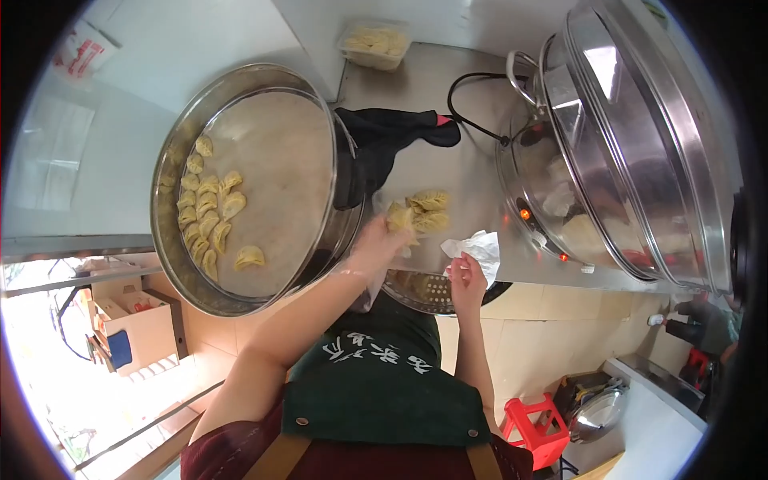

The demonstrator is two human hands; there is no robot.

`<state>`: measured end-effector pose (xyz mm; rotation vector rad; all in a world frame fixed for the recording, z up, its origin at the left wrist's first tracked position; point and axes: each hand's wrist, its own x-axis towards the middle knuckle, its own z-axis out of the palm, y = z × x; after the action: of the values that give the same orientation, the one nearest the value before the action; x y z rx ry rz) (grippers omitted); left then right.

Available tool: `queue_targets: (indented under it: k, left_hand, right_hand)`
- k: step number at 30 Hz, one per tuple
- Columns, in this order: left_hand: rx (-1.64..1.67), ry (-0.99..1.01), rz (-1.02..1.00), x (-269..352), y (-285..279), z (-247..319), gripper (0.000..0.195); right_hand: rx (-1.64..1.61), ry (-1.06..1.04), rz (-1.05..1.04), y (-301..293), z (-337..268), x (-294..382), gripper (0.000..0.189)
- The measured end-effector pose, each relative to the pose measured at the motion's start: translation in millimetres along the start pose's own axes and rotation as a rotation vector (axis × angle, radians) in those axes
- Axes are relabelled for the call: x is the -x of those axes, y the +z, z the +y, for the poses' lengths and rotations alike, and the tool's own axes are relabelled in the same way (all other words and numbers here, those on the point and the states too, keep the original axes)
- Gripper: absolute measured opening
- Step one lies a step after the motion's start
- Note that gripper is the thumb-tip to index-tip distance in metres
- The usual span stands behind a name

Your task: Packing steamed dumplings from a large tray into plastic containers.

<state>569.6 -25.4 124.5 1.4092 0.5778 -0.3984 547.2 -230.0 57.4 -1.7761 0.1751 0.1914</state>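
Note:
My left hand (384, 240) is blurred and closed on a yellowish dumpling (400, 223), beside several pleated dumplings (429, 211) that rest in what looks like clear plastic on the metal counter. In my right hand (467, 277) is a crumpled white paper tissue (485, 247), pinched at its lower edge, to the right of those dumplings. A round metal pan (324, 114) stands to the left, holding rows of folded dumplings (207, 204) along its left side and a single one (249, 257) nearer to me.
A tall stainless steel steamer (606, 150) with lit orange lamps stands at the right. Black cloth (390, 135) lies against the pan. At the back sits a plastic tub of dumplings (375, 45). A perforated metal tray (420, 288) is below the counter edge, and a red stool (537, 429) stands lower right.

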Motion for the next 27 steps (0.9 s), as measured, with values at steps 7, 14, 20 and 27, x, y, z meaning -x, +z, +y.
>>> queue_targets:
  k: [7, 14, 20, 27]
  left_hand:
    - [-0.582, 0.237, 0.36, -45, -2, -8, 0.036]
    - [-1.275, 0.314, 0.153, -53, -4, 22, 0.035]
    - [-1.276, 0.549, 0.327, -56, 3, 8, 0.028]
    - [-1.348, 0.699, 0.416, -58, -1, -3, 0.025]
  right_hand:
    - [-0.032, 0.025, 0.004, -16, 20, 11, 0.03]
    - [-0.045, -0.022, -0.021, -17, 22, 5, 0.029]
    - [0.007, -0.026, -0.041, -17, 17, 0, 0.03]
    - [0.016, -0.001, -0.063, -11, 22, 5, 0.03]
